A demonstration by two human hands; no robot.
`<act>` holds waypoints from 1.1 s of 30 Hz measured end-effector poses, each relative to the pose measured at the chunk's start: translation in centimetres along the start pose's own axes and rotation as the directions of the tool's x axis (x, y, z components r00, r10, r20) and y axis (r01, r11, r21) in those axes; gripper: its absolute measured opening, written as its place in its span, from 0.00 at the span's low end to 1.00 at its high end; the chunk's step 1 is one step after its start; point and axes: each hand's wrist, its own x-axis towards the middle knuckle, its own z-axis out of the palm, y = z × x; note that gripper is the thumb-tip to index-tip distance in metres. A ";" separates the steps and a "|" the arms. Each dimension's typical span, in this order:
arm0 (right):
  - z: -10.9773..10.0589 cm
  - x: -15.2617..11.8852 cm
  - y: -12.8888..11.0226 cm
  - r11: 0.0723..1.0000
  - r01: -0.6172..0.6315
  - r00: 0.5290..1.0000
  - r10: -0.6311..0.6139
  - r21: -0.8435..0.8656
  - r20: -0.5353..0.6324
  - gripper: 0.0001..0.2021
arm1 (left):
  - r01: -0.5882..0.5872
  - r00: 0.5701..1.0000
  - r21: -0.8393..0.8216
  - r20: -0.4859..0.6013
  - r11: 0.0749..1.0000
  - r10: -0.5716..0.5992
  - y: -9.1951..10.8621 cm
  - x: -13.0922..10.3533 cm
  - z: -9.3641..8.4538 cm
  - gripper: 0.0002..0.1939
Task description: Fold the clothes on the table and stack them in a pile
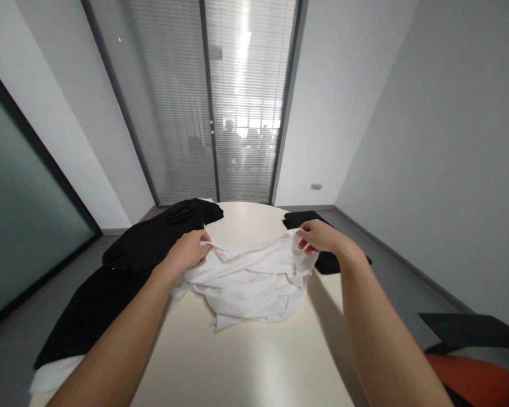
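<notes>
A crumpled white cloth garment (250, 282) hangs and rests over the middle of the table, its upper edge stretched between both hands. What kind of garment it is I cannot make out. My left hand (190, 249) pinches the upper left corner of that edge, thumb and fingers closed. On the other side my right hand (316, 234) grips the upper right corner, fingers curled around the fabric. The lower part lies in loose folds, with one corner pointing towards me.
Black clothes (152, 243) are heaped along the left of the pale table (254, 367), white fabric (53, 373) beneath them. Folded black cloth (328, 261) lies at the right edge. An orange and black chair (470, 379) stands at the lower right. Behind the table is a glass partition (246, 85) with blinds.
</notes>
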 end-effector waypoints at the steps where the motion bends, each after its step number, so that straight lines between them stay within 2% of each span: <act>1: 0.0 0.1 0.0 1.000 -0.004 1.000 0.004 0.007 -0.020 0.06 | -0.001 1.000 -0.038 -0.012 0.999 0.000 -0.1 0.1 0.0 0.05; 4: -0.2 0.5 0.1 1.000 0.001 0.996 0.000 0.018 -0.092 0.05 | -0.035 0.999 -0.109 -0.002 0.993 0.035 -0.3 0.3 0.0 0.03; 8: -0.2 1.0 0.2 0.998 0.028 0.990 -0.021 0.048 -0.137 0.05 | -0.095 0.993 -0.168 0.047 0.981 0.104 0.3 -0.1 -0.1 0.08; 11: -0.1 1.1 0.3 0.999 0.037 0.988 -0.031 0.038 -0.152 0.06 | -0.064 0.992 -0.222 0.090 0.973 0.086 1.4 -0.4 -0.4 0.10; 13: -0.1 1.2 0.4 0.999 0.040 0.985 -0.043 -0.017 -0.164 0.07 | -0.047 0.997 -0.221 0.045 0.974 0.058 2.1 -0.6 -0.8 0.12; 16: -0.3 1.1 0.5 0.989 0.055 0.983 -0.077 -0.136 -0.164 0.08 | -0.033 0.991 -0.053 -0.130 0.998 0.026 2.9 -0.9 -1.7 0.14; 18: -0.4 1.0 0.5 0.981 0.072 0.987 -0.096 -0.178 -0.130 0.10 | 0.048 0.972 0.136 -0.233 0.990 -0.016 3.2 -1.3 -2.2 0.16; 21: -0.4 1.0 0.4 0.987 0.083 0.995 -0.090 -0.138 -0.042 0.12 | 0.184 0.955 0.328 -0.284 0.926 -0.089 3.5 -2.0 -2.5 0.19; 24: -0.1 1.1 0.3 0.993 0.077 0.997 -0.076 -0.092 0.020 0.12 | 0.228 0.958 0.382 -0.252 0.896 -0.136 3.4 -2.3 -2.4 0.21; 26: 0.0 1.2 0.2 0.996 0.059 0.998 -0.057 -0.072 0.036 0.12 | 0.225 0.969 0.341 -0.173 0.913 -0.174 2.9 -2.0 -2.2 0.19; 28: 0.2 1.3 0.2 0.999 0.029 0.998 -0.027 -0.029 0.052 0.12 | 0.210 0.977 0.227 -0.011 0.951 -0.213 2.2 -1.3 -1.9 0.18; 30: 0.3 1.4 0.1 1.000 0.002 0.997 -0.004 0.027 0.079 0.11 | 0.216 0.964 0.056 0.149 0.975 -0.222 1.3 -0.5 -1.7 0.18; 31: 0.3 1.5 0.0 0.999 -0.002 0.996 -0.002 0.051 0.090 0.11 | 0.218 0.960 -0.024 0.183 0.976 -0.211 0.9 0.0 -1.6 0.17; 33: 0.4 1.8 -0.1 0.996 0.012 0.996 -0.020 0.092 0.087 0.10 | 0.205 0.975 -0.141 0.115 0.969 -0.189 0.4 0.9 -1.3 0.17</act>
